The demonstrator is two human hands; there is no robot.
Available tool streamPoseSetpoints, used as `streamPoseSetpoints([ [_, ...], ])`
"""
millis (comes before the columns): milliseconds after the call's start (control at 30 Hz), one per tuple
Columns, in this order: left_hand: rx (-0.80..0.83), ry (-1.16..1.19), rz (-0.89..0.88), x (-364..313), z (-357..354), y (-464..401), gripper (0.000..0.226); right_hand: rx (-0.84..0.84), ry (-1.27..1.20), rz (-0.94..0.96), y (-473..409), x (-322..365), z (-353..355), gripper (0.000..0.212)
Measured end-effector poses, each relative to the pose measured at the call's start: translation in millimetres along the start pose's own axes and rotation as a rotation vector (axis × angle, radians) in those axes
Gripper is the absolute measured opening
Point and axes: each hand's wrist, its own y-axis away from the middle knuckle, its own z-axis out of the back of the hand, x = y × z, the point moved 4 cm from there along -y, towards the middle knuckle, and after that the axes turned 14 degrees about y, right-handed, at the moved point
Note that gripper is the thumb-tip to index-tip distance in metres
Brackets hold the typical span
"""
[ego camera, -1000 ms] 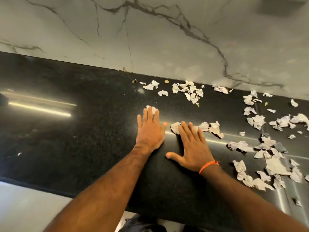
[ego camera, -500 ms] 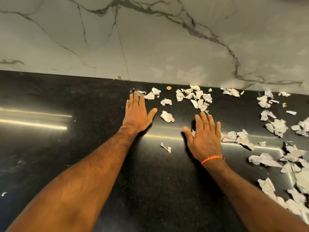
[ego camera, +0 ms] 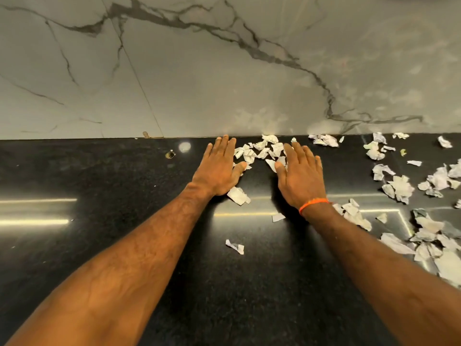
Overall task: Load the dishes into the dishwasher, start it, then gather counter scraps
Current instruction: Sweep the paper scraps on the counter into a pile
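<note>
The left hand (ego camera: 219, 168) and the right hand (ego camera: 300, 174) lie flat on the black surface (ego camera: 104, 186), palms down, fingers straight and spread, gripping nothing. Both have slid toward 12 o'clock since a second ago, when they rested near the middle of the surface; the left fingertips (ego camera: 225, 139) now reach the foot of the marble wall (ego camera: 224, 71). The two hands have also drawn closer around a small heap of paper scraps (ego camera: 260, 152), which sits between them right against the wall; half a second ago those same scraps lay loose beyond the fingers. The left thumb touches the heap's 9 o'clock edge and the right thumb rests on a scrap at its 4 o'clock edge.

One crumpled scrap (ego camera: 238, 195) lies just beside the left wrist at its 3 o'clock side, where before it sat between the hands farther from the body. A small flat piece (ego camera: 278, 217) lies near the right wrist at 8 o'clock, and a folded bit (ego camera: 235, 246) sits apart at 6 o'clock between the forearms. An orange band (ego camera: 313, 204) circles the right wrist.

From 2 to 4 o'clock many more scraps (ego camera: 399, 186) are scattered over the surface, ungathered. A tiny brownish crumb (ego camera: 170, 154) lies at 10 o'clock of the left hand, near a round glare spot.
</note>
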Motion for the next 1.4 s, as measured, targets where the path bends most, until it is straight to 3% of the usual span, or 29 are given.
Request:
streamPoseSetpoints([
  [100, 0.041, -0.01, -0.053, -22.7, -10.7, -14.3, 0.072, 0.092, -0.008, 0.124, -43.6, -5.1, -10.5, 0.058],
  [200, 0.131, 0.197, -0.221, -55.3, -21.6, -10.5, 0.061, 0.208, 0.038, 0.208, -69.0, -18.8, -22.3, 0.063],
  [333, 0.019, 0.305, -0.207, -51.5, -15.8, 10.5, 0.054, 0.303, 0.121, 0.274, -70.3, -34.6, -21.4, 0.049],
  [567, -0.026, 0.143, 0.021, -33.3, -13.2, 19.0, 0.068, 0.069, -0.053, 0.142, -37.1, -53.4, 12.2, 0.051],
  [633, -0.022, 0.211, 0.006, -33.1, -9.9, 24.0, 0.065, 0.058, -0.061, 0.248, -55.4, -27.4, 12.5, 0.049],
  [733, -0.013, 0.21, -0.064, -35.9, -12.0, 44.1, 0.064, 0.173, 0.012, 0.357, -70.9, 7.7, -9.9, 0.052],
  [833, 0.019, 0.165, -0.071, -38.7, -20.7, 62.6, 0.073, 0.182, 0.006, 0.29, -53.1, 9.2, -21.6, 0.047],
  [967, 0.054, -0.071, -0.083, -53.6, -37.3, 77.3, 0.081, 0.104, -0.006, 0.311, -2.3, -15.8, -9.0, 0.044],
  [1133, 0.103, 0.143, -0.219, -84.3, -47.3, 82.5, 0.072, 0.052, 0.137, 0.187, 45.8, -58.2, 22.9, 0.034],
  [1267, 0.007, 0.07, 0.04, -72.3, -27.6, 48.2, 0.08, -0.021, 0.158, 0.085, 51.6, -77.4, 43.3, 0.033],
  [1333, 0.037, 0.026, 0.159, -67.2, -24.8, 29.1, 0.085, 0.078, 0.137, 0.073, 46.0, -89.8, 41.2, 0.043],
  [1400, 0.085, -0.012, 0.168, -73.2, -31.8, 16.9, 0.086, 0.215, 0.138, 0.098, 41.2, -103.2, 34.1, 0.054],
])
